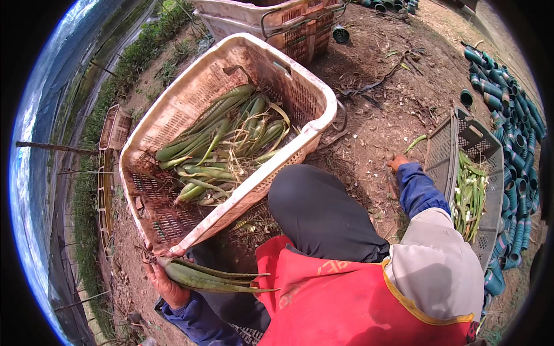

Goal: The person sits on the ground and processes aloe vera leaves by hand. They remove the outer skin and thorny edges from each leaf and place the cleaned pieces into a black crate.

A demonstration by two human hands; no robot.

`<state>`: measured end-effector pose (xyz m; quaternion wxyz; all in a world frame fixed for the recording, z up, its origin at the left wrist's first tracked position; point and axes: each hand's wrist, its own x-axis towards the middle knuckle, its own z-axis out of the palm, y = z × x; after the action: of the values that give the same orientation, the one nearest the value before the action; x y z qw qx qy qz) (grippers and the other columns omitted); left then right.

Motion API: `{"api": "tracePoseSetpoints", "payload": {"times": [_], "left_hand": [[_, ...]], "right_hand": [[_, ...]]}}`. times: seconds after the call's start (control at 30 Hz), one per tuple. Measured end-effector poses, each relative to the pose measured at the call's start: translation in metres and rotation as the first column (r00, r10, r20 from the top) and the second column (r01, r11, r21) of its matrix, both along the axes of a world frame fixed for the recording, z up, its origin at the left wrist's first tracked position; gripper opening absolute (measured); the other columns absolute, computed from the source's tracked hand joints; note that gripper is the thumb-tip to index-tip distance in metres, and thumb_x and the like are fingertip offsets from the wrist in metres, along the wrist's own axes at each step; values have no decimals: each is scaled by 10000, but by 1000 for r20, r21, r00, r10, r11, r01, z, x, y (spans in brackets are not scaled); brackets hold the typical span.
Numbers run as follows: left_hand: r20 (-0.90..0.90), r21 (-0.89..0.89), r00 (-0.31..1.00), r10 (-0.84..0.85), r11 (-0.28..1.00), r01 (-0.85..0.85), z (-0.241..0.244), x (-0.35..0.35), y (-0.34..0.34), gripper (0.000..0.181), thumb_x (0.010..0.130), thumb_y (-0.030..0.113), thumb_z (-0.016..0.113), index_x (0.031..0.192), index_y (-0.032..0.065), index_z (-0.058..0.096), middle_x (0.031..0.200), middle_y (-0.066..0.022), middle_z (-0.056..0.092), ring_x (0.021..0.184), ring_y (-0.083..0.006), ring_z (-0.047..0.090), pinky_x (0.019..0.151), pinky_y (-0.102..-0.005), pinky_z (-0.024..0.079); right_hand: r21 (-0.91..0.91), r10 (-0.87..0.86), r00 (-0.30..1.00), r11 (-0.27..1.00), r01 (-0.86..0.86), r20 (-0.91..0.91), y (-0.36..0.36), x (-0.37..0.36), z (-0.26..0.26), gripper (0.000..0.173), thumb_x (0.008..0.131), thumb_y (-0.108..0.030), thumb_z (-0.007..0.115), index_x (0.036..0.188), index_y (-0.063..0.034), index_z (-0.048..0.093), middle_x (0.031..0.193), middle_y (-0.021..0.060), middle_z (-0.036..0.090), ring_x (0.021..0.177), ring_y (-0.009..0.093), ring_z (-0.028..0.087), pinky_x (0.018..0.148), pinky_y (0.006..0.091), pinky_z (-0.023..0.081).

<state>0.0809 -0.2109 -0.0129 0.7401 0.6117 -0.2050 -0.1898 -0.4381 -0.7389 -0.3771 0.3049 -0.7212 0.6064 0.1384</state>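
Observation:
My left hand (pixel 169 285) is shut on an aloe-like plant (pixel 203 277) near its root end. The thick green leaves point right, across my lap. In front of me stands a dirty white plastic crate (pixel 318 125), tilted in view, with several similar plants (pixel 207 138) heaped inside among dry roots. My right hand (pixel 398 161) reaches out over the soil on the right, fingers curled. A loose green leaf (pixel 416 143) is close beside it. A narrow brown piece (pixel 392 184) shows just below the fingers; whether the hand grips it is unclear.
A grey plastic crate (pixel 489 242) with green leaf pieces (pixel 469 194) stands at the right. Beyond it lie piles of green plastic pots (pixel 517 173). Stacked crates (pixel 298 30) with metal handles stand at the back. Another crate (pixel 116 127) and a net fence (pixel 39 142) are on the left.

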Motion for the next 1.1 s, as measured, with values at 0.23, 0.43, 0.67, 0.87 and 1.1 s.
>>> {"api": "tracePoseSetpoints", "payload": {"times": [0.23, 0.43, 0.67, 0.87, 1.1], "left_hand": [[-22, 121, 1000, 15, 993, -12, 10, -7, -3, 397, 1094, 293, 443, 1433, 89, 417, 1011, -137, 655, 883, -256, 704, 713, -410, 648], [-33, 233, 999, -44, 971, 50, 17, -7, -25, 324, 1096, 269, 453, 1358, 80, 467, 997, -93, 635, 823, -224, 708, 650, -356, 638], [14, 101, 999, 49, 994, -50, 33, 2, -21, 195, 1070, 209, 526, 1159, 39, 558, 936, -80, 651, 763, -194, 702, 651, -296, 596], [8, -15, 995, 99, 995, -99, 42, 5, -15, 163, 1065, 186, 521, 1125, 36, 533, 883, -87, 642, 708, -216, 707, 613, -332, 614], [-179, -317, 983, -44, 948, -15, 51, -7, -16, 204, 1064, 189, 521, 1188, 27, 524, 914, -104, 643, 762, -269, 729, 620, -429, 654]], "right_hand": [[-39, -95, 967, 995, 88, -235, 62, -22, -37, 610, 810, -388, 777, 1256, 0, 626, 1271, 279, 646, 1197, 441, 618, 1026, 477, 503], [-61, 43, 963, 996, -62, -267, 47, -39, -88, 542, 800, -257, 715, 1249, 33, 626, 1140, 308, 683, 1119, 491, 637, 1010, 487, 506], [417, -525, 503, 851, 320, 686, -80, -2, -16, 250, 895, -352, 634, 922, -110, 575, 744, 54, 562, 503, 186, 539, 383, 357, 478], [250, -246, -43, 960, 128, 968, -69, 217, 295, 245, 1015, -267, 571, 1180, -88, 601, 957, 29, 651, 779, 131, 610, 681, 288, 532], [-385, 370, -125, 806, -449, 921, 119, 397, 438, 124, 1004, -175, 650, 1063, -65, 649, 703, -71, 502, 621, 16, 447, 521, 231, 344]]}}
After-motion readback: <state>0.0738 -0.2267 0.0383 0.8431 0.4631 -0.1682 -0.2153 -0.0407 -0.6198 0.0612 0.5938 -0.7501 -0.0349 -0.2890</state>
